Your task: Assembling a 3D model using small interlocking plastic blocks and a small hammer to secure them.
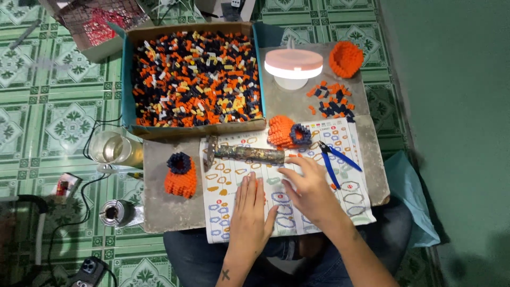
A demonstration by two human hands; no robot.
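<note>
Head view, looking down: person sits on green tiled floor (pixel 69 122) with a grey board (pixel 159 212) across the lap. Left hand (pixel 249 212) lies flat, palm down, fingers straight and close together, pressing on the printed instruction sheet (pixel 350 204); it holds nothing. Right hand (pixel 308 188) rests on the same sheet just beside it, fingers spread loosely and slightly curled, also grasping nothing as far as I can see; a small orange bit may sit under the left fingertips, too small to tell. The sheet lies on the board's near half, partly hanging over the edge toward the knees. It looks thin, light, floppy paper, likely to slide or crease, so flat-palm pressure or a pinch at a free corner seems best. Across its top lies a dark hammer (pixel 247 154), weighing it down. Blue-handled cutters (pixel 337 159) sit at right on the sheet. Orange block model with dark ring (pixel 287 133) touches the sheet's top edge; another orange model (pixel 180 175) stands left of it. Behind: cardboard box of small bricks (pixel 196 77), round pink lamp (pixel 293 66), loose brick pile (pixel 332 101), third orange piece (pixel 345 57). Glass (pixel 109 148) stands on the floor, left.
</note>
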